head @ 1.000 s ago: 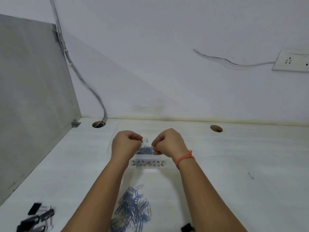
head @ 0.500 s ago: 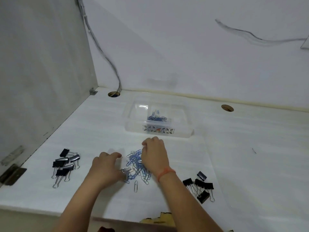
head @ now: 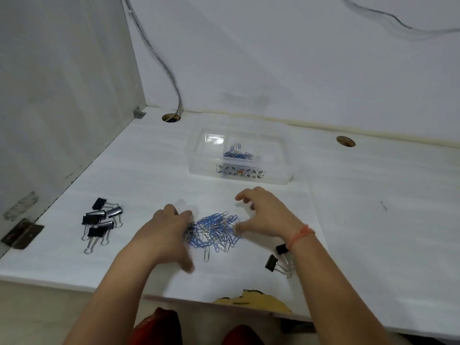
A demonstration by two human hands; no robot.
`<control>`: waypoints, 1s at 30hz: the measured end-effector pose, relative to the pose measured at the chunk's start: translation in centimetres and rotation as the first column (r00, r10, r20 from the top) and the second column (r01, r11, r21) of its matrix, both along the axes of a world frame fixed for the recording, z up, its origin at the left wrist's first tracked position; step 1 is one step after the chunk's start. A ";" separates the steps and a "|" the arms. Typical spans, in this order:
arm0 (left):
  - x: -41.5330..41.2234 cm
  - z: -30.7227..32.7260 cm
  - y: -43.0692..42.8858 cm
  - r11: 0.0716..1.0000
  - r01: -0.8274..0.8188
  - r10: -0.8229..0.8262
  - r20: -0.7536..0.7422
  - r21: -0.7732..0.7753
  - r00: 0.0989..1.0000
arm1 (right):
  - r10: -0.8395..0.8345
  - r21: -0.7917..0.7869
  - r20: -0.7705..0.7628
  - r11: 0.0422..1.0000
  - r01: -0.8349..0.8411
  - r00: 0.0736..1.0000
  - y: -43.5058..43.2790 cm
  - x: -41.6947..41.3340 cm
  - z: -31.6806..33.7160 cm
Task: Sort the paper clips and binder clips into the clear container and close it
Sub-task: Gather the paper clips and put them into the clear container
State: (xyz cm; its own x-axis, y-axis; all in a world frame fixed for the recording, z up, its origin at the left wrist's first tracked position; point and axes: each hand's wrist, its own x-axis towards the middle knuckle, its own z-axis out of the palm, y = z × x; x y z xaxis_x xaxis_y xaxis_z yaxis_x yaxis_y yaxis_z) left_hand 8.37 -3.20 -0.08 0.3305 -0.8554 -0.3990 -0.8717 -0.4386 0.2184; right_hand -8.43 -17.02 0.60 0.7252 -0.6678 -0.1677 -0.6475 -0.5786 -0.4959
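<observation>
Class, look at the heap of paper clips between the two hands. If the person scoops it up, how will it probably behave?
The paper clip heap looks tangled, so it may lift as a clump. The clips are thin wire, so probably light. Loose ones, like the single clip lying apart, could slip out.

Person, head-worn view: two bare forearms, no sleeves visible as far up as the lower edge of the picture. Left hand (head: 166, 232): no ring, watch or band visible. Right hand (head: 267, 217): no ring visible. Right wrist carries an orange-red thread bracelet (head: 300, 235), thin cord, wound round the wrist once, with a small knot or tuft on the upper side. Lower edge of the picture: red garment (head: 159, 328) over the lap or knees, seen as two rounded shapes, plain fabric, no pattern discernible. Fingertips of both hands blurred; nail detail cannot be made out.
</observation>
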 end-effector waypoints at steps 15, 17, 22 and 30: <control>-2.0 -0.8 -3.8 0.984 -0.111 0.100 -0.079 -0.140 0.992 | 0.088 -0.017 -0.184 0.996 -0.093 0.979 2.4 4.7 -0.9; -1.9 -0.8 -4.3 0.978 -0.123 0.108 -0.096 -0.167 0.990 | 0.064 -0.036 -0.145 0.997 -0.070 0.987 2.5 4.8 -1.0; -1.5 -1.1 -4.7 0.946 -0.204 0.162 -0.178 -0.251 0.971 | -0.032 -0.085 -0.054 0.996 0.028 0.998 2.9 4.9 -1.2; -1.5 0.1 -5.6 0.907 -0.261 0.181 -0.254 -0.331 0.950 | -0.114 -0.160 0.012 0.980 0.114 0.993 2.8 5.3 -0.4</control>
